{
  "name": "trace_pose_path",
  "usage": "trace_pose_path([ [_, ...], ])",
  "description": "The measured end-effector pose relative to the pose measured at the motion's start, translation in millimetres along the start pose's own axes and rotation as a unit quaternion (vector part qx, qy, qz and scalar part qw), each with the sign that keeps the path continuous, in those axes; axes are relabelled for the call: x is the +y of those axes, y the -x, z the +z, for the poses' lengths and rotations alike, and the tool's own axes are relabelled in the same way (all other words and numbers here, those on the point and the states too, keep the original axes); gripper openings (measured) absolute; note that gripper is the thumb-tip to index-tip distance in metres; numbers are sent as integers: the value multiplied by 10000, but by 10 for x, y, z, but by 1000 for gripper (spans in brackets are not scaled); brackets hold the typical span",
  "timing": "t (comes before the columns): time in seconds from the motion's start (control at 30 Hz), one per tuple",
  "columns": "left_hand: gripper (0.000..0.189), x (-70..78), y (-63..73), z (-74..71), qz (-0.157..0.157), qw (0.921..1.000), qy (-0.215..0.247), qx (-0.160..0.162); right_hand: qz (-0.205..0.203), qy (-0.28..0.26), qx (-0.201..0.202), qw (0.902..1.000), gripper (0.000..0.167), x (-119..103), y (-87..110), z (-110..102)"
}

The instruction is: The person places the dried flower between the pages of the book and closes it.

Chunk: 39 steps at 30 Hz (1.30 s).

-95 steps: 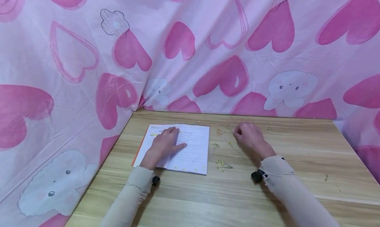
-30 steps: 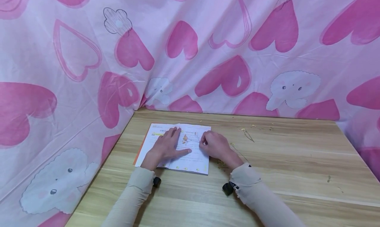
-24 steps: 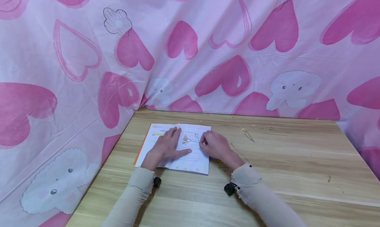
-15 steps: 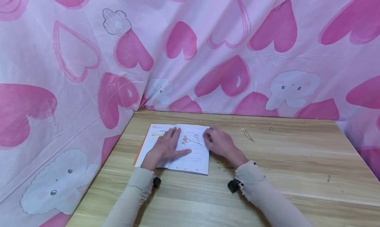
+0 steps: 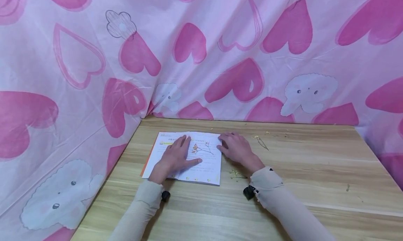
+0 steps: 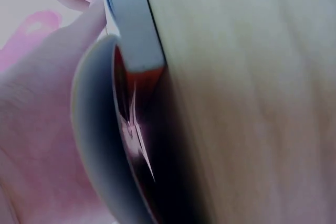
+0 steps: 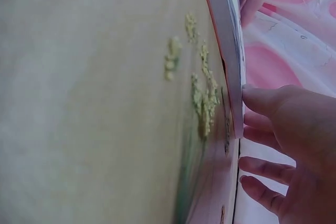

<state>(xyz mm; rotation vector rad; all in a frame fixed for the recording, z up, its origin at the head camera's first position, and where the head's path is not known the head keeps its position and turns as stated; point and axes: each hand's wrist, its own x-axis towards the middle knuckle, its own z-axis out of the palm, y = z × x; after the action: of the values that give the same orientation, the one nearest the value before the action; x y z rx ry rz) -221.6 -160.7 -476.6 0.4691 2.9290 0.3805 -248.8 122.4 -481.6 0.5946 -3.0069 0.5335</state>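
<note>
An open book (image 5: 207, 171) with printed white pages lies at the left of the table. My left hand (image 5: 174, 155) rests flat across its middle, fingers straight and thumb spread onto the right page. Beside that thumb, a dried sprig (image 5: 204, 149) with orange blooms lies on the right page. My right hand (image 5: 236, 148) is at the page's upper right edge, fingers extended. In the right wrist view its thumb (image 7: 260, 98) touches the book's edge, and the other fingers are spread apart. Below my right hand lies a yellow flower sprig (image 5: 237, 174) on the table.
Another dried sprig (image 5: 261, 142) lies right of my right hand. Small bits are scattered near the back of the wooden table (image 5: 315, 164). A pink heart-patterned cloth (image 5: 233, 76) hangs behind and at the left.
My right hand picked up the orange sprig from the table, laid it on the right page and let go. It has shifted slightly right, its fingers unfolding. My left hand stays put.
</note>
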Motion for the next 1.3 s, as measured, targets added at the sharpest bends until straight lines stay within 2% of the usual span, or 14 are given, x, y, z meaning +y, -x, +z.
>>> trace_pose_path([
  [0.13,111,40,22,11,80,9995,-216,227,29,49,-13,10000,48,-15,15,5],
  [0.23,102,132,50,-6,241,9979,-357,488,47,33,-41,10000,48,-11,16,3],
  [0.33,81,294,66,-38,535,9942,-470,802,29,23,-59,10000,48,-1,10,0],
  [0.4,62,421,78,-44,820,9913,-512,891,-18,23,-57,10000,48,3,10,-4],
  [0.47,46,552,98,-29,1096,9894,-510,806,-55,-13,-50,10000,48,3,11,-5],
  [0.57,37,729,135,25,1380,9890,-303,430,-72,-60,-51,9999,48,-3,14,-10],
  [0.7,38,878,157,112,1367,9904,175,93,-20,-70,-51,10000,48,-1,12,-14],
  [0.87,38,881,139,164,1244,9900,668,-51,-38,-95,-24,9999,48,13,30,-25],
  [1.0,34,855,129,166,1354,9868,881,-65,-33,-133,-32,9999,48,20,36,-23],
  [1.3,39,876,134,119,1661,9856,299,78,-89,-313,10,9995,49,54,49,-26],
])
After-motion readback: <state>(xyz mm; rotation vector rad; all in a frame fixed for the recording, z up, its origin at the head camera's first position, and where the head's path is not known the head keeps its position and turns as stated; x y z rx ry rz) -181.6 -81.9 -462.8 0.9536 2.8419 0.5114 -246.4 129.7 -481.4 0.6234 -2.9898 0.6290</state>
